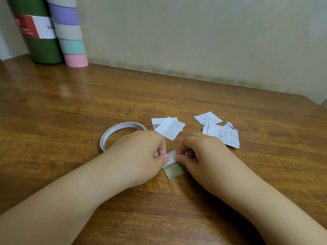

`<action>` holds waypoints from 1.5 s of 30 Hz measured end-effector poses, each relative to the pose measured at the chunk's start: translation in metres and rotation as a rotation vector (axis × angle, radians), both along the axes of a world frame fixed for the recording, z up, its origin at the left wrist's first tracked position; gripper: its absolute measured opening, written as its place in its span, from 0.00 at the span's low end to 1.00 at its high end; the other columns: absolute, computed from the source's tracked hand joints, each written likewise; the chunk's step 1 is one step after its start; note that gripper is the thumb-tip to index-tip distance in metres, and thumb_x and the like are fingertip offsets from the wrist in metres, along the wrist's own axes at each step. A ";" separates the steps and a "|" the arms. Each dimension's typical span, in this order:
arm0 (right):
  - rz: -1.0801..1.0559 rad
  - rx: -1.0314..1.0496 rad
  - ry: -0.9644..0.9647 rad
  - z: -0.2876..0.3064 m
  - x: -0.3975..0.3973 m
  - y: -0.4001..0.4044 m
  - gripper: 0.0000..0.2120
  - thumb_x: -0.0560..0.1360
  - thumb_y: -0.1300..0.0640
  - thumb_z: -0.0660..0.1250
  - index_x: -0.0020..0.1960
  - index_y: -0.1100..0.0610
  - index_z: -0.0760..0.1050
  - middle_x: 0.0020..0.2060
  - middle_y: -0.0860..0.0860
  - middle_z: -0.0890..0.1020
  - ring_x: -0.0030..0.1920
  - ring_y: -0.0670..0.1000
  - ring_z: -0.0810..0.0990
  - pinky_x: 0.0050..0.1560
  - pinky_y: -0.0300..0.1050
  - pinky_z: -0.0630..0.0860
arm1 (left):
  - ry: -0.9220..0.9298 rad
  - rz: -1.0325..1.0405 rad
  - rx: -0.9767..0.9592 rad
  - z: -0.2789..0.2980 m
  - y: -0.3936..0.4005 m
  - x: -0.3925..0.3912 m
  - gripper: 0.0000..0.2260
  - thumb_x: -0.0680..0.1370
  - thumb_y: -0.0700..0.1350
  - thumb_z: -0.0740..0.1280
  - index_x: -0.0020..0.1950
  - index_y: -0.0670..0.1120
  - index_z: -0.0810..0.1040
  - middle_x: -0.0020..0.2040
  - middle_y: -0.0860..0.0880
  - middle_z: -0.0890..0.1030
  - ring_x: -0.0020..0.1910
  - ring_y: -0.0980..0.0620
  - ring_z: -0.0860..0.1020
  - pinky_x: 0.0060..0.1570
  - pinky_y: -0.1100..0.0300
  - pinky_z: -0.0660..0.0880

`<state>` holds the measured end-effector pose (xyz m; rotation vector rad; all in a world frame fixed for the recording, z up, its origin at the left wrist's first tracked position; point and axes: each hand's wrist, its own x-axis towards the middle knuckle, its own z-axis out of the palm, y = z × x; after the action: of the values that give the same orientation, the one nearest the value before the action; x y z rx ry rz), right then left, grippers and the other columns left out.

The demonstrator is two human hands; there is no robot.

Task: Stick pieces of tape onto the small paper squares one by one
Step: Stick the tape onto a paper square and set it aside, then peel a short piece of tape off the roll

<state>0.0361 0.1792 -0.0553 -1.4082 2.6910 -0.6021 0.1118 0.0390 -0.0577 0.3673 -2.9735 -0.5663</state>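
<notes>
Fingers (pixel 160 153) of the left hand (pixel 139 152) curl in tight, thumb tip pinching the left edge of a small printed paper square with a greenish lower band (pixel 174 169), which lies flat on the brown wood-grain table (pixel 70 103) between both hands. Right hand (pixel 200 156) mirrors it, fingertips bunched narrow and pressing on the square's upper right part; whether a strip of tape sits under those tips is too small to tell

Just behind the left hand, partly hidden by it, lies the thin white ring of tape (pixel 113 133). Beyond the hands wait two loose heaps of white printed paper squares: one pair overlapping (pixel 168 129), and a bigger jumble to the right (pixel 221 133), near the right hand. Far back left against the wall stand a dark green cylinder with a red and white label (pixel 39 32) and a stack of pastel tape rolls (pixel 70 32), touching each other

To do this well, I'd judge: left thumb pins the paper still, right fingertips smooth the tape from one end across, so no wrinkle or lifted corner forms
</notes>
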 end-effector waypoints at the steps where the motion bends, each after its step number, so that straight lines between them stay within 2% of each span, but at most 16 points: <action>1: 0.039 0.012 -0.010 0.000 0.002 -0.001 0.07 0.76 0.54 0.66 0.40 0.47 0.70 0.36 0.41 0.69 0.37 0.38 0.67 0.41 0.30 0.66 | 0.004 -0.001 -0.002 0.000 0.000 0.000 0.09 0.76 0.53 0.65 0.38 0.52 0.72 0.37 0.56 0.75 0.37 0.60 0.71 0.35 0.61 0.67; 3: 0.078 0.024 -0.029 -0.001 0.005 -0.001 0.06 0.75 0.53 0.66 0.41 0.47 0.71 0.36 0.41 0.69 0.38 0.38 0.68 0.41 0.31 0.65 | 0.014 -0.002 0.001 -0.001 0.000 -0.001 0.09 0.76 0.53 0.65 0.38 0.51 0.73 0.35 0.56 0.75 0.36 0.60 0.71 0.35 0.61 0.67; 8: -0.023 -0.006 0.024 0.000 -0.002 0.001 0.06 0.76 0.54 0.65 0.41 0.48 0.71 0.35 0.41 0.68 0.35 0.38 0.66 0.38 0.30 0.65 | 0.025 -0.006 0.015 -0.001 -0.001 0.000 0.09 0.76 0.53 0.65 0.37 0.53 0.72 0.37 0.57 0.75 0.37 0.60 0.72 0.37 0.61 0.69; 13: 0.081 0.009 -0.022 -0.002 0.005 -0.002 0.07 0.75 0.52 0.66 0.40 0.46 0.70 0.36 0.41 0.69 0.38 0.39 0.68 0.40 0.32 0.65 | 0.039 -0.006 0.035 -0.002 -0.001 -0.001 0.09 0.76 0.53 0.66 0.37 0.52 0.73 0.35 0.56 0.75 0.35 0.59 0.72 0.36 0.61 0.69; 16: -0.020 -0.016 0.009 -0.003 0.000 0.000 0.07 0.76 0.53 0.65 0.41 0.48 0.69 0.36 0.41 0.68 0.37 0.40 0.67 0.38 0.31 0.64 | 0.042 -0.007 0.034 -0.001 -0.001 0.000 0.09 0.76 0.53 0.66 0.37 0.53 0.72 0.35 0.56 0.75 0.34 0.60 0.71 0.34 0.62 0.68; 19: -0.091 -0.068 0.048 -0.006 -0.007 0.007 0.04 0.76 0.53 0.65 0.48 0.48 0.69 0.42 0.41 0.67 0.43 0.43 0.67 0.41 0.33 0.64 | 0.062 -0.016 0.043 -0.001 -0.002 0.001 0.08 0.76 0.52 0.66 0.37 0.54 0.72 0.36 0.56 0.75 0.36 0.60 0.72 0.36 0.63 0.69; 21: -0.060 -0.091 0.005 -0.007 -0.008 0.011 0.09 0.76 0.52 0.65 0.55 0.48 0.70 0.48 0.41 0.69 0.50 0.43 0.68 0.47 0.34 0.63 | 0.098 -0.029 0.055 -0.001 -0.002 0.002 0.08 0.75 0.52 0.66 0.37 0.54 0.73 0.37 0.56 0.76 0.37 0.60 0.72 0.37 0.64 0.70; 23: 0.002 -0.095 -0.036 -0.003 -0.006 0.013 0.03 0.76 0.53 0.65 0.49 0.47 0.72 0.46 0.40 0.71 0.48 0.38 0.69 0.49 0.31 0.64 | 0.162 -0.051 0.078 -0.002 -0.001 0.003 0.08 0.75 0.51 0.67 0.36 0.54 0.74 0.37 0.57 0.76 0.37 0.61 0.73 0.37 0.66 0.70; 25: -0.007 -0.103 -0.037 -0.001 -0.007 0.016 0.08 0.77 0.53 0.65 0.41 0.45 0.70 0.38 0.39 0.73 0.41 0.36 0.70 0.43 0.29 0.66 | 0.238 -0.086 0.130 -0.002 -0.003 0.003 0.07 0.75 0.49 0.67 0.37 0.54 0.74 0.38 0.59 0.76 0.39 0.66 0.72 0.36 0.69 0.68; 29: -0.246 -0.288 -0.060 0.004 -0.029 0.030 0.11 0.76 0.54 0.67 0.36 0.44 0.71 0.32 0.42 0.76 0.36 0.37 0.73 0.37 0.28 0.68 | 0.442 -0.163 0.206 0.008 -0.005 0.004 0.07 0.76 0.45 0.58 0.43 0.56 0.72 0.45 0.62 0.75 0.44 0.64 0.73 0.42 0.76 0.65; 32: -0.454 -0.401 -0.065 0.009 -0.055 0.048 0.07 0.76 0.54 0.67 0.38 0.47 0.75 0.33 0.43 0.77 0.34 0.41 0.73 0.31 0.29 0.66 | 0.543 -0.142 0.277 0.012 -0.005 0.009 0.13 0.78 0.36 0.58 0.45 0.55 0.70 0.37 0.69 0.74 0.33 0.72 0.71 0.35 0.81 0.64; 34: -0.538 -0.377 -0.098 0.007 -0.068 0.055 0.05 0.76 0.52 0.67 0.41 0.46 0.77 0.38 0.45 0.79 0.37 0.44 0.74 0.32 0.36 0.67 | 0.558 -0.127 0.315 0.011 -0.004 0.009 0.16 0.76 0.31 0.57 0.45 0.55 0.69 0.30 0.71 0.72 0.26 0.70 0.69 0.30 0.79 0.63; 36: -0.572 -0.325 -0.104 0.000 -0.075 0.055 0.06 0.76 0.52 0.67 0.40 0.45 0.77 0.39 0.45 0.78 0.38 0.42 0.73 0.32 0.38 0.66 | 0.572 -0.126 0.363 0.011 -0.005 0.009 0.18 0.75 0.31 0.57 0.45 0.57 0.68 0.29 0.70 0.72 0.24 0.65 0.67 0.27 0.77 0.63; 38: -0.584 -0.270 -0.057 -0.005 -0.078 0.054 0.01 0.75 0.52 0.68 0.46 0.46 0.78 0.40 0.43 0.75 0.41 0.43 0.73 0.35 0.39 0.65 | 0.583 -0.138 0.427 0.013 -0.005 0.010 0.17 0.75 0.35 0.58 0.44 0.60 0.68 0.30 0.68 0.73 0.23 0.62 0.66 0.26 0.75 0.63; 41: -0.521 -0.316 0.097 -0.004 -0.071 0.050 0.11 0.74 0.52 0.69 0.56 0.48 0.77 0.44 0.42 0.73 0.48 0.44 0.72 0.46 0.37 0.65 | 0.570 -0.162 0.525 0.014 -0.003 0.012 0.14 0.70 0.41 0.57 0.44 0.63 0.67 0.32 0.64 0.73 0.25 0.60 0.66 0.27 0.71 0.63; 45: -0.079 -0.499 0.071 0.005 -0.030 0.030 0.11 0.75 0.49 0.67 0.57 0.44 0.76 0.45 0.39 0.74 0.44 0.41 0.74 0.45 0.28 0.67 | 0.567 -0.225 0.599 0.013 0.000 0.014 0.14 0.70 0.39 0.57 0.43 0.61 0.68 0.37 0.57 0.70 0.30 0.58 0.66 0.32 0.66 0.65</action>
<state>0.0063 0.2090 -0.0505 -1.4334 2.7811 -1.3277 0.1258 0.0388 -0.0443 -0.0939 -2.2624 -1.3308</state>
